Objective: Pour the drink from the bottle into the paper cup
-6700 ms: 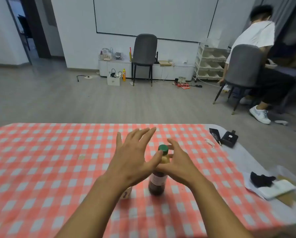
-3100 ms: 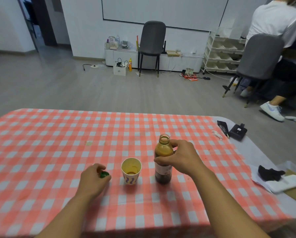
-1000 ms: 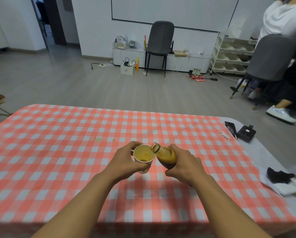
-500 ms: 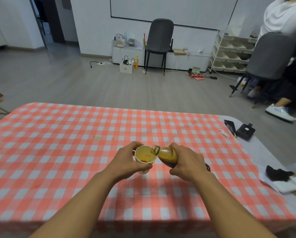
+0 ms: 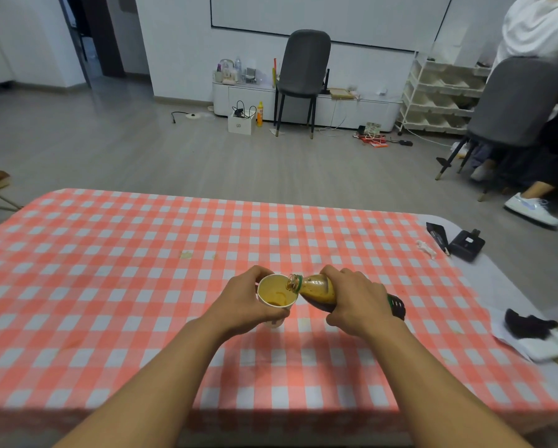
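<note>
A white paper cup [image 5: 276, 294] with brown drink in its bottom is held by my left hand [image 5: 242, 302], which wraps its left side. The open bottle [image 5: 316, 289] lies almost level in my right hand [image 5: 356, 302], neck pointing left, its mouth over the cup's right rim. Yellowish-brown drink fills the bottle's neck and shoulder. The bottle's dark base shows behind my right hand. The green cap is not visible.
The table wears a red-and-white checked cloth [image 5: 125, 286]. Small black devices [image 5: 465, 244] lie at its far right corner, and a dark object on white paper [image 5: 529, 328] lies at the right edge. A person sits on a grey chair [image 5: 513, 105] at the back right.
The cap came off and my left hand took up the cup. My right hand tipped the bottle over the cup; in the last half second the bottle has tilted slightly flatter.
</note>
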